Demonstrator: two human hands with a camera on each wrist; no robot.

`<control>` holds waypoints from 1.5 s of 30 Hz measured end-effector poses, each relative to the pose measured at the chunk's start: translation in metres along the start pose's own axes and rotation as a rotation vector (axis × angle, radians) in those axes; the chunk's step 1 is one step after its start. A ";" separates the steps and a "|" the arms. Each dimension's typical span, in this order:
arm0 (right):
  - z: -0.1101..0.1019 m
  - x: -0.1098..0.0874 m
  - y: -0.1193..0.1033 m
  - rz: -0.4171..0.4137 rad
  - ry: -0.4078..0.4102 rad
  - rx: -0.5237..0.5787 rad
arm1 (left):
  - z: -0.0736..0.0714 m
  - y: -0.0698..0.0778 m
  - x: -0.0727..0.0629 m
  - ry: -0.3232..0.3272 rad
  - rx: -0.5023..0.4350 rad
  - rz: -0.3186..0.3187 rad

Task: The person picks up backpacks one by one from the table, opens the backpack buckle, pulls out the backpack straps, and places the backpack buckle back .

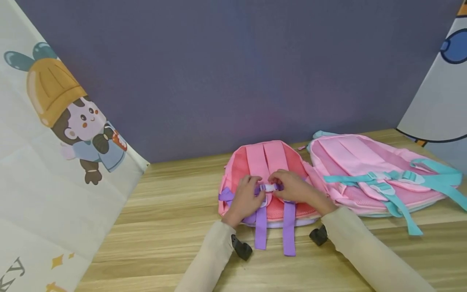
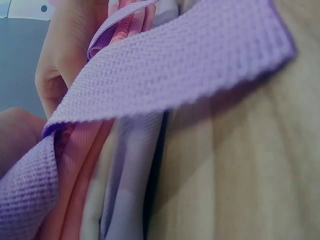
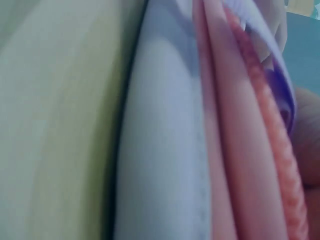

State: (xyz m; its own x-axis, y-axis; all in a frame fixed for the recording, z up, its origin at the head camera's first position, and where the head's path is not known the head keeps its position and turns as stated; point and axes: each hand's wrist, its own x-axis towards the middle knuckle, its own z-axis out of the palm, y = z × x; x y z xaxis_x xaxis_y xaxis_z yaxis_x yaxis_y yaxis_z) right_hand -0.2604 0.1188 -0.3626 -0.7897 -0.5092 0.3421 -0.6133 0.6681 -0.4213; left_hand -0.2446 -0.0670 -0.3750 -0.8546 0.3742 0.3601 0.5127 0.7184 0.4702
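Observation:
A coral-pink backpack [image 1: 240,166] lies with its shoulder straps facing up. Across its middle runs a purple chest strap with a white buckle [image 1: 269,187]. My left hand [image 1: 247,198] pinches the buckle's left end, and my right hand [image 1: 293,187] pinches the right end with bent fingers. Two purple strap tails [image 1: 289,233] hang over the near edge onto the table. In the left wrist view a purple strap [image 2: 170,65] crosses close to the camera, with the hand partly hidden behind it. The right wrist view shows the bag's layered edge [image 3: 165,130].
To the right lies a second, light pink backpack [image 1: 350,152] with teal straps [image 1: 405,211], touching the first. Both rest on a wood-grain table [image 1: 160,235]. A dark panel [image 1: 219,81] stands behind, and a printed white sheet [image 1: 33,182] hangs at the left.

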 end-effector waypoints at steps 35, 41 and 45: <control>0.005 -0.002 -0.006 0.033 0.064 0.007 | 0.002 -0.002 0.010 0.035 -0.160 -0.042; 0.008 -0.001 -0.004 0.029 0.059 0.014 | 0.005 -0.003 0.008 0.063 -0.149 -0.004; 0.008 -0.001 -0.004 0.023 0.060 0.024 | 0.006 -0.003 0.008 0.086 -0.148 0.011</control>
State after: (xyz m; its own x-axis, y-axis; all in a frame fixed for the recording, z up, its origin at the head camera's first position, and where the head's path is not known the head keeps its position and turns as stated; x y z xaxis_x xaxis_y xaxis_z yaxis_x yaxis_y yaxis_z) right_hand -0.2577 0.1124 -0.3678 -0.8019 -0.4599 0.3815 -0.5957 0.6656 -0.4497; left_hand -0.2536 -0.0624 -0.3777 -0.8418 0.3255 0.4307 0.5341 0.6182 0.5767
